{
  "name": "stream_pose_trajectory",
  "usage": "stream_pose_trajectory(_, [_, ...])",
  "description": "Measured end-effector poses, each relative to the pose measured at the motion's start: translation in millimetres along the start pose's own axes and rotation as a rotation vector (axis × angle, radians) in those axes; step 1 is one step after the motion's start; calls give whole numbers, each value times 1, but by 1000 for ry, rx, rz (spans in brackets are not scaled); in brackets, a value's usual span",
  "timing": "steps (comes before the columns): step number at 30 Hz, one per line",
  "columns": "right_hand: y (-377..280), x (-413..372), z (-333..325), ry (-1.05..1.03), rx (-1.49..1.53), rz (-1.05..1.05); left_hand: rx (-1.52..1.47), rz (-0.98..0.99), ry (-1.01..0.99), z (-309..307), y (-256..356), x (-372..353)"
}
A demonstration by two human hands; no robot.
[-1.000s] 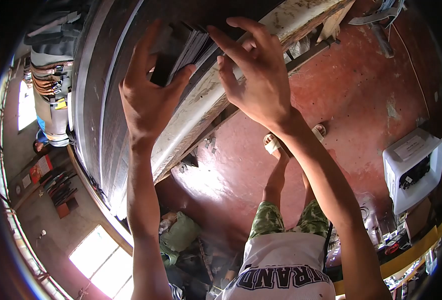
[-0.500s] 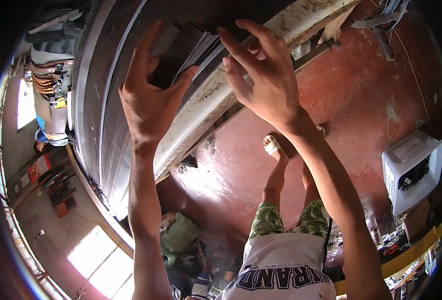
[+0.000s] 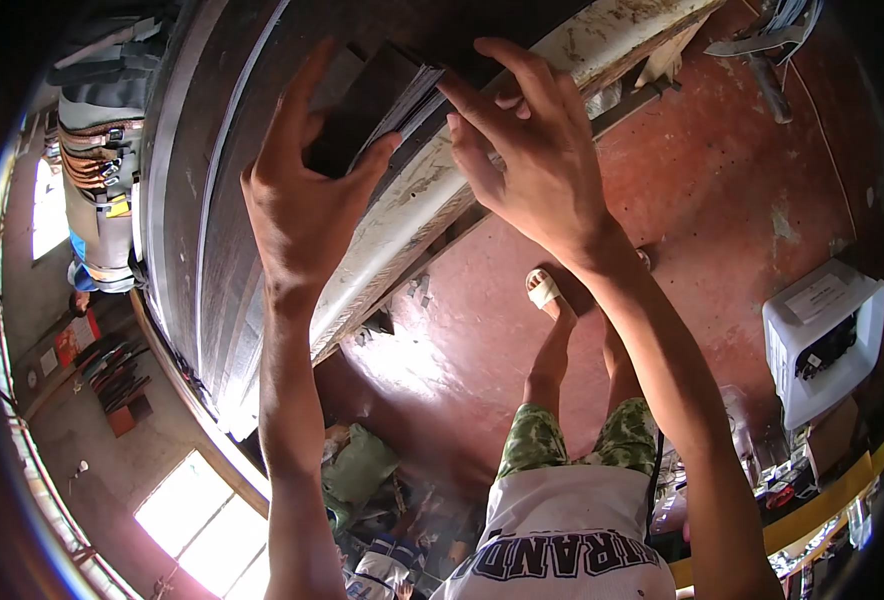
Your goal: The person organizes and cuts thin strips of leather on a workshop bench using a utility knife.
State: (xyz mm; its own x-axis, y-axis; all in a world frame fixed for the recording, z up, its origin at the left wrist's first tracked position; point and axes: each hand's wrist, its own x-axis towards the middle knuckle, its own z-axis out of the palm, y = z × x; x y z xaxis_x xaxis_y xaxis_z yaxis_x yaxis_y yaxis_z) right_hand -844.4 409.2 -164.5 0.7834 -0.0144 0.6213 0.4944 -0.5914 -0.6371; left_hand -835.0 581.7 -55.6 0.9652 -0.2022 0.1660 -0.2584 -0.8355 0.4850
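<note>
A stack of thin dark sheets stands at the top middle, on a dark work surface. At the stack's left end is my left hand, its thumb and fingers spread around the near corner, the thumb at the sheets' edges. My right hand is at the right end, with its index fingertip at the stack's edge and the other fingers apart. The far side of the stack is dark and hard to make out.
A worn pale beam edges the work surface. On the red floor stands a white bin with dark items. A hammer lies at the upper right. Belts hang at the left. Part of another person shows at the bottom.
The sheets' edges are closer together and the stack looks more even. Both hands have shifted only slightly. More of the other person shows at the bottom.
</note>
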Motion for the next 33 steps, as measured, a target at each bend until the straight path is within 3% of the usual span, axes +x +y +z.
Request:
stream_pose_trajectory(11, [1, 2, 3, 42, -51, -15, 35, 95, 16, 2, -5, 2])
stream_pose_trajectory(20, [-2, 1, 4, 31, -66, 3, 24, 7, -16, 0, -6, 1])
stream_pose_trajectory(23, [-3, 2, 2, 16, -75, 7, 53, 84, 17, 0, -7, -3])
stream_pose_trajectory(25, [-4, 2, 2, 18, -80, 2, 30, -46, -19, -3, -8, -7])
stream_pose_trajectory(29, [-5, 6, -3, -4, 40, 37, -2, -62, -8, -1, -9, -7])
stream_pose_trajectory(33, [-9, 13, -12, 51, 93, 103, 37, 63, 17, 0, -10, -6])
